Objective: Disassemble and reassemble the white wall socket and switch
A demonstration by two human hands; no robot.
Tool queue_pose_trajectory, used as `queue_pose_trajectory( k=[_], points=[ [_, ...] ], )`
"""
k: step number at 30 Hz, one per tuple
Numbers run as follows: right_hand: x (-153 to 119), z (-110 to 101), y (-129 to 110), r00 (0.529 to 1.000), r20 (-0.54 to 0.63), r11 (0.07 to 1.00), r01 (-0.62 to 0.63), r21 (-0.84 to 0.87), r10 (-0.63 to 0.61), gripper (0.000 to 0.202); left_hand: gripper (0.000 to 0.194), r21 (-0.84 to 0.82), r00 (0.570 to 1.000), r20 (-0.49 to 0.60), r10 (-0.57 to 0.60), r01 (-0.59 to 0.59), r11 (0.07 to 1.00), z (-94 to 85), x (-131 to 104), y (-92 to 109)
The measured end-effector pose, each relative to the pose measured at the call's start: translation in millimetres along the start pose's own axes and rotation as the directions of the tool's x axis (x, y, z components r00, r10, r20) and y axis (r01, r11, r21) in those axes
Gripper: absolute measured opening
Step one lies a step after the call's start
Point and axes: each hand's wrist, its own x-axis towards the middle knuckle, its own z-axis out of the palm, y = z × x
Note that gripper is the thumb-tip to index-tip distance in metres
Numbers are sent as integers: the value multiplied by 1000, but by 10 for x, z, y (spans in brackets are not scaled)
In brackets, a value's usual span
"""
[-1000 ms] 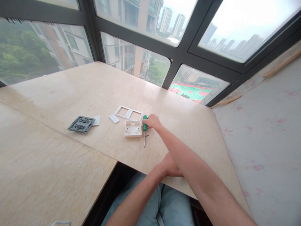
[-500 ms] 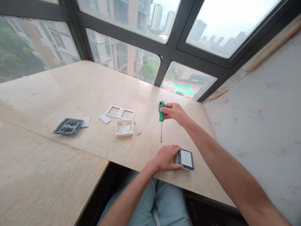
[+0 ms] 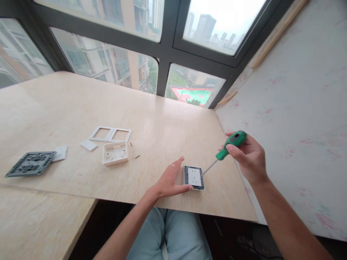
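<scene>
A socket panel with a white face and grey frame (image 3: 194, 176) lies near the table's front edge, on a white base. My left hand (image 3: 170, 180) is spread at its left side, with the thumb at the panel's lower left corner and the fingers apart. In my right hand (image 3: 248, 155) is a green-handled screwdriver (image 3: 223, 152), held at a slant. Its tip meets the right side of the panel's grey frame; whether it sits in a screw is too small to tell.
On the table (image 3: 168, 126) to the left are an open white box (image 3: 115, 161), a double white frame (image 3: 110, 140), white plates (image 3: 89, 145), small screws (image 3: 137, 156) and a grey panel (image 3: 31, 163). A wall (image 3: 287, 119) rises on the right; windows stand behind.
The screwdriver has gone from upright above the table to slanting onto the panel's right side. My left hand's fingers have opened away from the panel's top. The view has shifted to the right.
</scene>
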Motion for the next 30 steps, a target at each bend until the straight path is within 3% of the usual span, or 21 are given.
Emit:
queue_pose_trajectory(
  k=[3,6,12,20,30],
  points=[
    [-219,-156,35,999,-21,999,41,-16,-42,28,105,90,995,7,97,-98,991,16,98,100],
    [-349,-244,116,990,48,988,134,-80,-131,25,98,157,980,54,192,-198,967,51,239,215],
    [-397,-350,197,952,208,934,271,-231,-225,26,91,231,968,139,211,-238,943,154,402,252],
    [-447,-408,264,959,244,943,208,-260,-144,26,88,243,968,169,187,-224,944,204,372,192],
    [-491,-432,301,964,226,941,198,-274,-137,22,73,210,971,98,218,-235,949,260,390,178]
  ],
)
